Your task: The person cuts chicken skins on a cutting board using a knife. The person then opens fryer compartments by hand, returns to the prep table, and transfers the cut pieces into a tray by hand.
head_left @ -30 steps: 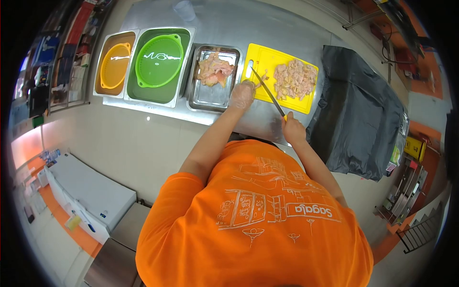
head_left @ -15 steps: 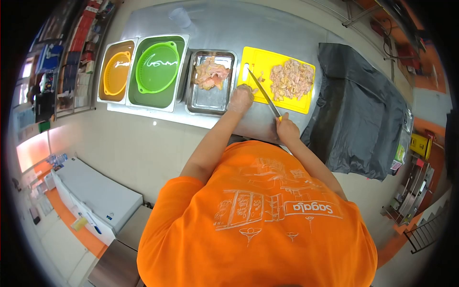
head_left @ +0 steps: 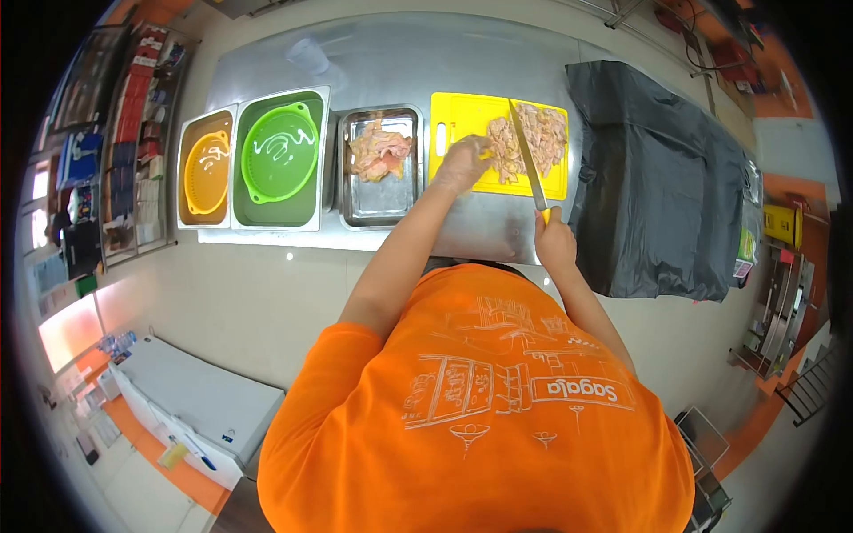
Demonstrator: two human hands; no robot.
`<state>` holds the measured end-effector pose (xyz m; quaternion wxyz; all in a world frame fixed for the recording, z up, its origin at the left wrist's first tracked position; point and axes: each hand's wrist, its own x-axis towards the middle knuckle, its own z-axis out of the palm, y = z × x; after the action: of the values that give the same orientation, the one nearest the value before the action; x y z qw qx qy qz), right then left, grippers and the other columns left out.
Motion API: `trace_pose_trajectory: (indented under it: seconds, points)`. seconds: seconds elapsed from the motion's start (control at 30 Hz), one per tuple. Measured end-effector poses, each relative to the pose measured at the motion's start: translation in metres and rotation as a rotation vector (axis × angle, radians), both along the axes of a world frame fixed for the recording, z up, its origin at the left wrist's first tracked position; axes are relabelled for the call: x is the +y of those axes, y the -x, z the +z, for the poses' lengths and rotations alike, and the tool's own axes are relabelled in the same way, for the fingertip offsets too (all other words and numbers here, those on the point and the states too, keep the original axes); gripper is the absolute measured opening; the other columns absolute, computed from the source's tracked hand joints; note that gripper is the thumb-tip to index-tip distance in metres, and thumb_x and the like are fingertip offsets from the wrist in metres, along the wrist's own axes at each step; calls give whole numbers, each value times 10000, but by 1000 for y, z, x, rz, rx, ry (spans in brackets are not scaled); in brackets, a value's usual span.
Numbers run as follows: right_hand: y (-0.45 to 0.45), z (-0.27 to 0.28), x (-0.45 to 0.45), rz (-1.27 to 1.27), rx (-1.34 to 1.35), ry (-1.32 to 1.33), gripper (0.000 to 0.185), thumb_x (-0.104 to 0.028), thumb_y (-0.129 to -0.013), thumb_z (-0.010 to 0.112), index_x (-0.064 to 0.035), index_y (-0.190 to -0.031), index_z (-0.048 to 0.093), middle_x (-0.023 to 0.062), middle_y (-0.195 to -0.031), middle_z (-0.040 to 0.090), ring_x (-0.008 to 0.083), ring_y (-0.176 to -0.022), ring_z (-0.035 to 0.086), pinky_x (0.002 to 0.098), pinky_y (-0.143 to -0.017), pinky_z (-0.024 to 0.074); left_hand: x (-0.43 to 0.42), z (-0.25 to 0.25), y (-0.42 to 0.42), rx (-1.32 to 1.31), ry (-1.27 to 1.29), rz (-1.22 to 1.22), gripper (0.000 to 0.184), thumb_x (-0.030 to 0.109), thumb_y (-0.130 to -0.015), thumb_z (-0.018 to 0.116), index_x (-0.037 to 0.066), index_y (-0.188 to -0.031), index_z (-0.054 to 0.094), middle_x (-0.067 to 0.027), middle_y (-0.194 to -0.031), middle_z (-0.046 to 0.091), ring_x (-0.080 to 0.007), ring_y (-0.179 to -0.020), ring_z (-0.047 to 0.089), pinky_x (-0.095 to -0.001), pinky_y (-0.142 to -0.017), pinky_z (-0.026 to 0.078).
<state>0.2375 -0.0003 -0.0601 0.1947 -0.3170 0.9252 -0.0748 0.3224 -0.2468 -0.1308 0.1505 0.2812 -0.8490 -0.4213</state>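
Observation:
My right hand (head_left: 556, 242) grips the yellow handle of a long knife (head_left: 529, 158), its blade lying across a heap of cut raw meat (head_left: 546, 142) that looks like chicken. The heap covers the right part of a yellow cutting board (head_left: 455, 114). My left hand (head_left: 464, 165), in a clear plastic glove, is over the board's left part, its curled fingertips at the heap's left edge. Whatever those fingers pinch is too small to make out. Left of the board, larger raw pieces (head_left: 380, 151) lie in a shallow metal tray (head_left: 373, 211).
Further left stand a green strainer basket (head_left: 281, 153) and an orange strainer basket (head_left: 206, 173), each in a metal container. A clear cup (head_left: 307, 55) is at the back of the steel table (head_left: 391, 53). Black plastic sheeting (head_left: 662, 186) covers something at the right.
The knife has shifted right, from the board's bare left part onto the cut meat. My left hand has moved up and right over the board to the heap's edge.

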Motion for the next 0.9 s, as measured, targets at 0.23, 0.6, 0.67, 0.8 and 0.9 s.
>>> trace_pose_trajectory:
  seconds: [0.23,0.6,0.67,0.8,0.9]
  points:
    - [-29,-15,5,20,-68,18,368,-372,-1052,513,-8,-1091,485,297,-800,691,507,-753,692,587,-673,555,1,-13,-32,-67,186,15,417,104,-852,717,-16,-1241,629,-204,-1232,636,-386,-1156,621,-443,-1016,500]
    - [-26,-35,36,53,75,-95,366,-396,-1056,499,-30,-1077,487,268,-791,700,484,-739,695,591,-682,551,-8,-44,-67,-181,306,10,269,75,-813,676,-11,-1066,641,-205,-1108,622,-387,-991,662,-465,-873,543]
    - [-20,-34,36,50,90,-117,363,-396,-1056,500,-33,-1072,488,269,-794,701,485,-748,698,591,-686,551,-3,-47,-67,-150,297,57,208,79,-857,612,-28,-1031,647,-212,-1095,633,-380,-968,667,-460,-861,549]
    - [-25,-33,31,26,111,-144,358,-391,-1053,503,-35,-1086,498,250,-816,712,462,-781,710,569,-705,559,3,-52,-68,-159,351,111,199,83,-857,618,-24,-1022,650,-211,-1072,635,-372,-964,671,-453,-849,550]
    - [-29,-36,31,7,129,-138,358,-388,-1053,503,-33,-1101,500,242,-831,716,449,-795,714,558,-713,560,5,-50,-70,-152,360,98,183,77,-865,615,-17,-1018,653,-203,-1065,639,-361,-956,677,-443,-844,556]
